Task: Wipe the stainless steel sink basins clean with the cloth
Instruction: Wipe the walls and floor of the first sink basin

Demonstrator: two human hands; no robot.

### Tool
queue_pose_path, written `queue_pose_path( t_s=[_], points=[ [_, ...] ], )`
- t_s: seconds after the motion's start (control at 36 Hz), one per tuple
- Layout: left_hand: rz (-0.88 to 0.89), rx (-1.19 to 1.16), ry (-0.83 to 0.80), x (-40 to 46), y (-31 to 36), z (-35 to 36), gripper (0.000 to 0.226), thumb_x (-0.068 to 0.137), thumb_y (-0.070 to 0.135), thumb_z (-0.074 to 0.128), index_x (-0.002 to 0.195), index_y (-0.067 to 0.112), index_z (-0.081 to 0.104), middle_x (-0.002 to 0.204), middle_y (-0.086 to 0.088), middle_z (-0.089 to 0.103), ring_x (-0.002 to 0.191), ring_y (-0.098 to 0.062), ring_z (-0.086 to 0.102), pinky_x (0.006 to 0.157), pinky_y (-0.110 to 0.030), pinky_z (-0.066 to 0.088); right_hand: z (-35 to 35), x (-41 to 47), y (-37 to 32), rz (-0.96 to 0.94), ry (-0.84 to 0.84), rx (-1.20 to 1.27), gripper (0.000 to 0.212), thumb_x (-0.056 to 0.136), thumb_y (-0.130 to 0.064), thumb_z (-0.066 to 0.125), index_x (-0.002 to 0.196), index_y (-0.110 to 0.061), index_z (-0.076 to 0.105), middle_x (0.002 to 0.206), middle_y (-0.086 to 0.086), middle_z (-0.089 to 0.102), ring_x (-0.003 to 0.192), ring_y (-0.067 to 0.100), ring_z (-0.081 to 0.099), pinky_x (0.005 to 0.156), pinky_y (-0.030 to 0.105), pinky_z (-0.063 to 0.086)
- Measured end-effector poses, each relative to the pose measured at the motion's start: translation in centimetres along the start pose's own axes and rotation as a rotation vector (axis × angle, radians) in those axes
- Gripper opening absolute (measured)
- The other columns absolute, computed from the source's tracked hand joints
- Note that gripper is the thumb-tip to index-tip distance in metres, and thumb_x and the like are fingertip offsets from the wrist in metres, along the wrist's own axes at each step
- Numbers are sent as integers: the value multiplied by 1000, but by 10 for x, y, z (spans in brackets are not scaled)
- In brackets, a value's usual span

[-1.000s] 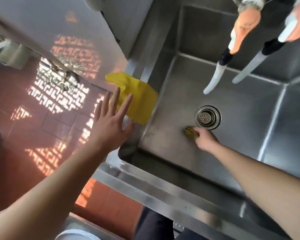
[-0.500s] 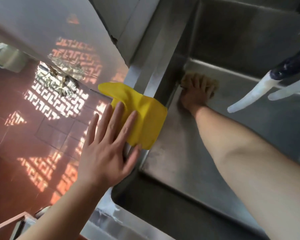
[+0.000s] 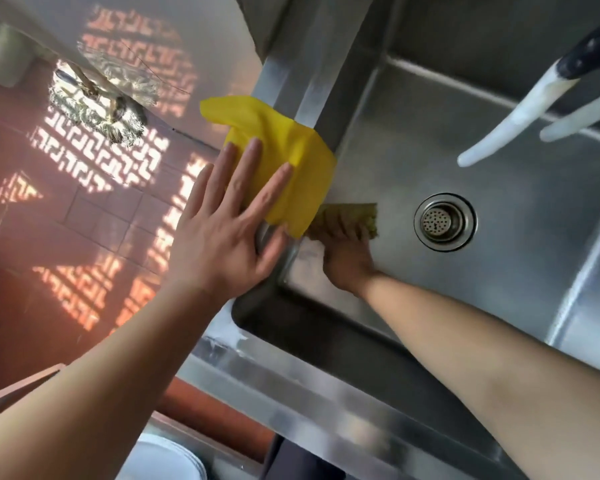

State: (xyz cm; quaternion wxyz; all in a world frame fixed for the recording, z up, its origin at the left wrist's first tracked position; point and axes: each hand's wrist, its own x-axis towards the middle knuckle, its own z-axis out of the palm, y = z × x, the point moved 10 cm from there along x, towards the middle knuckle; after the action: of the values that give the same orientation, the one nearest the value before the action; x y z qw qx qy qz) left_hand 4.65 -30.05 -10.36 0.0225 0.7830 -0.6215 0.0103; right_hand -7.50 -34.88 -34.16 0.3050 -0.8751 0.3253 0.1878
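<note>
A stainless steel sink basin (image 3: 520,265) fills the right side, with a round drain strainer (image 3: 444,221) in its floor. My right hand (image 3: 347,254) lies flat on a greenish scrubbing cloth (image 3: 359,216) and presses it on the basin floor by the left wall, left of the drain. A yellow cloth (image 3: 288,164) hangs over the basin's left rim. My left hand (image 3: 229,223) rests on that rim with straight, spread fingers, the fingertips lying on the yellow cloth.
Two white spouts with dark collars (image 3: 520,112) hang over the basin at the upper right. The steel front rim (image 3: 326,382) runs along the bottom. Red floor tiles (image 3: 66,237) with patterned sunlight lie to the left. A mop head (image 3: 97,112) rests on the floor there.
My right hand slid the greenish cloth from the basin's far left corner back toward me along the left wall, stopping beside the drain. My left hand stayed on the rim and yellow cloth.
</note>
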Motion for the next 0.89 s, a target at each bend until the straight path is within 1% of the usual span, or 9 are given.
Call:
queue_pose_path(
  t_s=[0.14,0.28,0.42,0.47,0.56,0.64,0.72,0.81,0.89],
  points=[
    [-4,27,14,2,1,-2,64,99,53,40,157,29,28,166,-11,20,153,-34,15,124,-47,17,30,-31,-23,-191,-174,-123,77,91,-9,47,156,-39,20,167,-7,1,154,26,-9,120,50,-5],
    [-7,44,16,1,2,-3,62,101,54,37,158,30,28,165,-11,20,153,-34,15,124,-47,16,58,-54,-41,-368,-369,-289,68,100,-19,45,157,-40,15,167,-5,-5,153,26,-11,122,53,-6],
    [-10,54,12,0,1,-2,63,100,54,36,158,31,25,166,-10,19,153,-35,15,123,-49,16,57,-55,-45,-451,-348,-371,61,105,-26,40,157,-37,11,167,-3,-5,153,28,-9,121,50,-9],
    [-10,52,3,1,1,-1,63,100,54,36,158,31,25,166,-11,18,153,-35,14,123,-49,15,52,-58,-43,-507,-322,-355,54,107,-26,37,157,-36,19,167,-2,1,154,28,-5,120,46,-11],
    [-11,51,-5,0,2,-3,63,100,53,37,158,30,26,166,-11,18,153,-35,13,125,-46,10,53,-69,-22,-481,-383,-318,50,107,-25,38,153,-41,29,167,-5,6,154,24,-4,121,46,-7],
    [-14,55,-8,0,3,-4,63,101,52,37,158,30,25,166,-11,18,153,-36,14,125,-45,9,54,-85,4,-450,-449,-404,52,106,-25,36,153,-45,25,167,-7,2,154,23,-6,121,51,1],
    [-14,60,-9,1,4,-4,62,101,51,37,158,30,25,166,-11,19,153,-36,14,124,-46,10,49,-102,26,-446,-494,-492,64,102,-12,40,153,-47,23,167,-6,-2,154,24,-6,120,53,4],
    [-20,64,-9,1,3,-4,62,101,52,37,158,31,26,166,-11,19,153,-36,15,124,-45,9,44,-116,43,-417,-491,-519,70,99,-8,43,152,-49,23,167,-7,-2,154,24,-5,120,54,6],
    [-24,71,-15,2,4,-7,61,101,52,36,158,31,26,166,-10,20,153,-35,15,124,-43,6,40,-130,62,-315,-432,-439,59,103,-13,35,151,-49,29,167,-9,5,154,23,0,121,51,3]
  ],
)
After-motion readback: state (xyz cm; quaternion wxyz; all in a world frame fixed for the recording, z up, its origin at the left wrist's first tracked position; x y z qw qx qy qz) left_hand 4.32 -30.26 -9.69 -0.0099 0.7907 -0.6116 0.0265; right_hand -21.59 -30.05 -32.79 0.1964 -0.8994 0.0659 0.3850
